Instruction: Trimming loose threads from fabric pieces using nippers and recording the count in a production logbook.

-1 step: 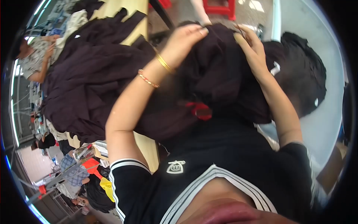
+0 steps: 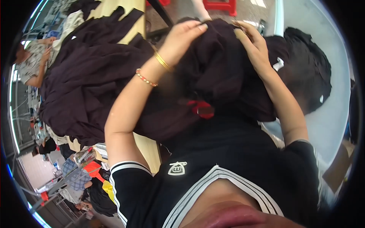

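Note:
My left hand (image 2: 185, 38), with gold bangles and a beaded bracelet at its wrist, pinches the upper edge of a dark plum garment (image 2: 216, 60) between thumb and fingers. Across from it, my right hand (image 2: 254, 43) is closed beside the same edge, its thumb toward the cloth. A thin dark tool (image 2: 249, 35), possibly thread snips, shows in that hand; most of it is hidden by the fingers. The garment hangs in folds between my forearms and over my front. A blurred red item (image 2: 203, 109) lies low on the dark cloth.
Dark garments (image 2: 87, 79) are heaped on a pale wooden table (image 2: 150, 152) at my left. More dark cloth (image 2: 310, 72) with white tags lies over a large pale bin (image 2: 334, 125) at right. A red stool (image 2: 221, 5) stands beyond. Other people (image 2: 34, 62) are off to the left.
The whole view has shifted a little, so hands and cloth sit slightly higher and farther left. Both hands keep the same hold on the garment and tool.

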Action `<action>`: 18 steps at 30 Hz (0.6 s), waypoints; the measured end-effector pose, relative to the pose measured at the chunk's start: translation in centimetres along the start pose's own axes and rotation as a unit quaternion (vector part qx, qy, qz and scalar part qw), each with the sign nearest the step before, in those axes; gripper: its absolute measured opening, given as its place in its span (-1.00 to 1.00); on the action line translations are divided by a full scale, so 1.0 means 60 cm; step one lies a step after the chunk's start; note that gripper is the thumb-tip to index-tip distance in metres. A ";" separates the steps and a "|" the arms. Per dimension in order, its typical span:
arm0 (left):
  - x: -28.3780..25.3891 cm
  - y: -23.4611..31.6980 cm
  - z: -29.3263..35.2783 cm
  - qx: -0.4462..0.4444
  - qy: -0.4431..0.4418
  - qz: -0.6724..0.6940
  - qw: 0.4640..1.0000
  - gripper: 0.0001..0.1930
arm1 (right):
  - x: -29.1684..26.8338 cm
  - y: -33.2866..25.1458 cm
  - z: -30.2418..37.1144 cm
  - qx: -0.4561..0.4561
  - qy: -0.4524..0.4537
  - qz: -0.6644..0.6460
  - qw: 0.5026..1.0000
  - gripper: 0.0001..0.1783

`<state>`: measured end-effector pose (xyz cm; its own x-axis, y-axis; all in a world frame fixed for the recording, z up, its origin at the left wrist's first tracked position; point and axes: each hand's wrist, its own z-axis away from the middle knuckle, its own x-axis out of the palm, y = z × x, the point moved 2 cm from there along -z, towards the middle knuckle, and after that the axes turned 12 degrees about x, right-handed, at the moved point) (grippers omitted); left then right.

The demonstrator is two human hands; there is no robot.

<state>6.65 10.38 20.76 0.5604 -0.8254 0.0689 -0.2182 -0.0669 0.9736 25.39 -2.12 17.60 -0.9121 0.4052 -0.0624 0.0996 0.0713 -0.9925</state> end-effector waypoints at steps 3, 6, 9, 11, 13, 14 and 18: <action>0.003 -0.015 -0.007 0.007 -0.002 0.006 1.000 -0.78 | 0.007 -0.001 0.002 -0.070 0.009 0.054 0.996 -0.65; 0.009 -0.021 -0.005 0.005 -0.028 0.003 1.000 -0.77 | 0.010 -0.018 0.013 -0.099 -0.015 0.144 0.985 -0.64; 0.021 -0.015 0.006 0.013 -0.031 -0.013 0.999 -0.75 | 0.009 -0.016 0.017 -0.132 -0.018 0.176 0.975 -0.62; 0.026 -0.014 0.009 0.012 -0.034 -0.024 0.999 -0.73 | 0.008 -0.011 0.020 -0.145 -0.017 0.200 0.969 -0.61; 0.024 -0.015 0.008 0.008 -0.043 -0.036 0.998 -0.73 | 0.008 -0.008 0.019 -0.166 -0.010 0.204 0.965 -0.62; 0.024 -0.016 0.008 0.004 -0.050 -0.048 0.998 -0.72 | 0.008 -0.007 0.018 -0.164 -0.009 0.203 0.965 -0.62; 0.027 -0.012 0.011 0.014 -0.041 -0.043 0.998 -0.71 | 0.009 -0.006 0.016 -0.174 -0.009 0.215 0.961 -0.65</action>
<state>7.22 8.71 20.02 0.5109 -0.8590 -0.0349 -0.1947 -0.1551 0.9685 24.49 -2.78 17.85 -0.7635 0.4492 -0.4640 0.5930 0.2029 -0.7792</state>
